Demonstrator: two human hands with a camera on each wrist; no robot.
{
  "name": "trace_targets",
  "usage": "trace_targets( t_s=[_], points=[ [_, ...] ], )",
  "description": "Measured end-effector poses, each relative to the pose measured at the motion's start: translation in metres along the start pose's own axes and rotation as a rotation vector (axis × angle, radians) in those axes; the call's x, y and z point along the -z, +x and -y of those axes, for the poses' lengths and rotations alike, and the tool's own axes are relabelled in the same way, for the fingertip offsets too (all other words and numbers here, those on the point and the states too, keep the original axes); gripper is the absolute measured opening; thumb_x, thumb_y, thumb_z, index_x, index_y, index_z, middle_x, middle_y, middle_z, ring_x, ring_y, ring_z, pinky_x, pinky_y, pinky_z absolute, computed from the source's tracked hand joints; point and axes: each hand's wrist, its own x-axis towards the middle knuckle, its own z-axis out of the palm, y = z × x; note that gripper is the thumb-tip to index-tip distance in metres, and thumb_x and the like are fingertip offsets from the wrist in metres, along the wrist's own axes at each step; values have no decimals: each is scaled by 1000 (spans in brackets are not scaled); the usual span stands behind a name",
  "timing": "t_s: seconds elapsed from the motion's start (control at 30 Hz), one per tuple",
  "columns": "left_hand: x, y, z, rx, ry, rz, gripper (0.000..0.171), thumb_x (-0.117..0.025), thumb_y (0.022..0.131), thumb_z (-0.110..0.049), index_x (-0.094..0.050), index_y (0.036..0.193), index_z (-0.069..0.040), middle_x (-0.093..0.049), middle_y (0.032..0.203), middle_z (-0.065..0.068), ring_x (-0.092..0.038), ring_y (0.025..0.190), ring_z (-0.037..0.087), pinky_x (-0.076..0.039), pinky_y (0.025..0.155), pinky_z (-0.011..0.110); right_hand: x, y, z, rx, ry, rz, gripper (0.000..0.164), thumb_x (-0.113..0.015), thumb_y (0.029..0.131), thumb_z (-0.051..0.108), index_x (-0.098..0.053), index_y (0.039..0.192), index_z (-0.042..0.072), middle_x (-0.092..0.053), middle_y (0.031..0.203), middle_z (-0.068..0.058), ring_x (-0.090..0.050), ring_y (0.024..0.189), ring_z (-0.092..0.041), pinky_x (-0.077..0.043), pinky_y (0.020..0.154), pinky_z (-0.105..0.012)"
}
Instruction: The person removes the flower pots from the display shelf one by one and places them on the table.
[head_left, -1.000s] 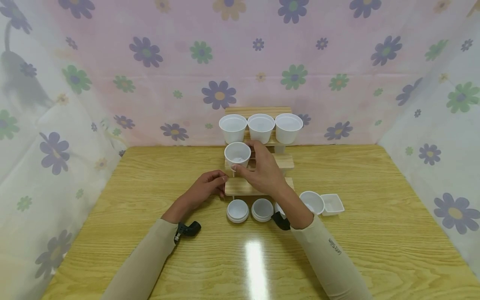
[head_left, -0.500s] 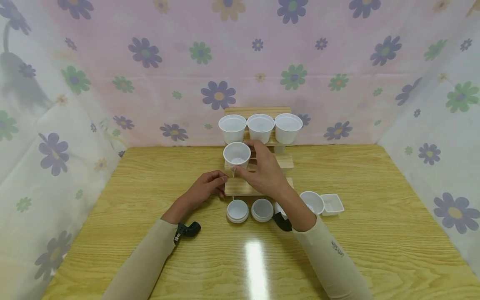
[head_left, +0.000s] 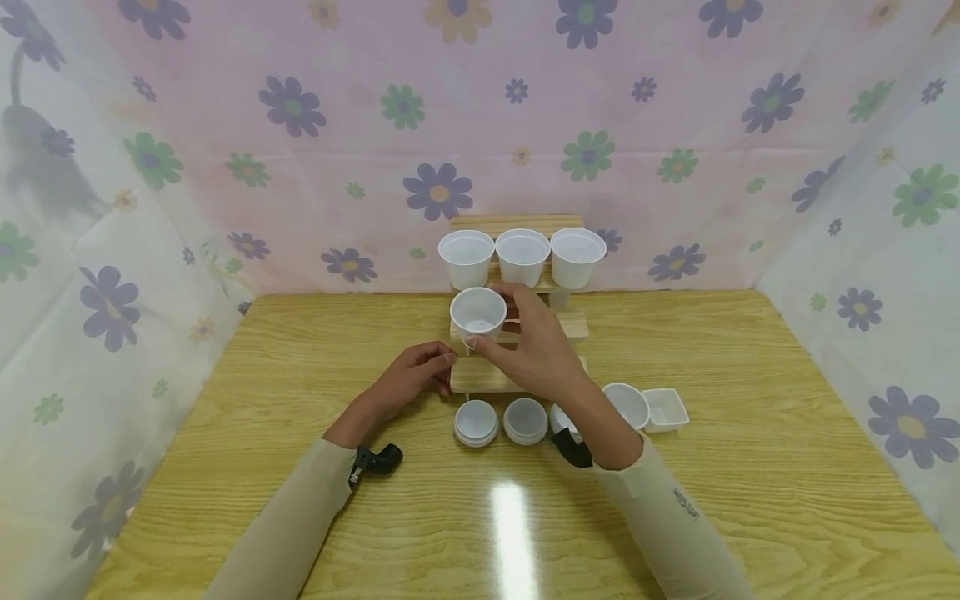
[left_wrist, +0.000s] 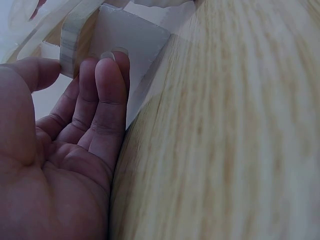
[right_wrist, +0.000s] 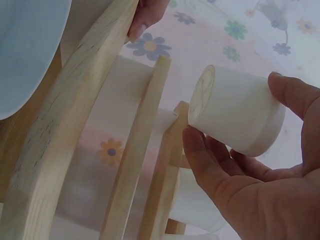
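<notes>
My right hand (head_left: pixel 536 346) grips a white plastic cup (head_left: pixel 477 310) between thumb and fingers. The cup is over the left end of the middle step (head_left: pixel 567 323) of a tiered wooden display stand. In the right wrist view the cup (right_wrist: pixel 235 110) shows its base, apart from the boards, with my right hand (right_wrist: pixel 260 195) around its side. My left hand (head_left: pixel 416 371) pinches the left end of the stand's lowest step (head_left: pixel 480 373). The left wrist view shows the thumb and fingers of my left hand (left_wrist: pixel 75 145) at that board's end (left_wrist: pixel 75 42).
Three white cups (head_left: pixel 522 257) stand in a row on the top step. In front of the stand are white round containers (head_left: pixel 476 422), partly hidden by my right forearm. A white bowl (head_left: pixel 626 406) and a square white dish (head_left: pixel 665 409) sit to the right on the wooden table (head_left: pixel 750 500).
My right hand and the cup in it have shifted slightly to the right and towards me. My left hand keeps its place on the stand.
</notes>
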Motion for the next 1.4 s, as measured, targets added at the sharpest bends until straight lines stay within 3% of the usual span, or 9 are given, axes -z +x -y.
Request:
trace_targets(
  t_s=[0.67, 0.97, 1.4],
  points=[
    [-2, 1, 1, -12, -9, 4, 30, -53, 114, -26, -64, 110, 1, -64, 92, 14, -67, 82, 23, -63, 76, 36, 7, -5, 1, 16, 10, 2, 67, -85, 92, 15, -49, 147, 3, -63, 131, -10, -65, 121, -26, -57, 105, -38],
    [-2, 0, 0, -10, -13, 1, 30, -53, 114, -26, -64, 110, 2, -64, 92, 14, -67, 80, 22, -63, 75, 36, 7, -6, 2, 65, 42, -5, 67, -86, 90, 12, -51, 146, 1, -64, 130, -12, -66, 119, -26, -58, 103, -37],
    [-1, -2, -2, -2, -20, 2, 29, -53, 114, -25, -65, 113, 2, -66, 95, 15, -67, 82, 23, -63, 75, 36, 9, -11, 6, 48, 25, -23, 67, -87, 89, 12, -52, 145, 2, -64, 130, -11, -66, 118, -26, -58, 102, -40]
  ],
)
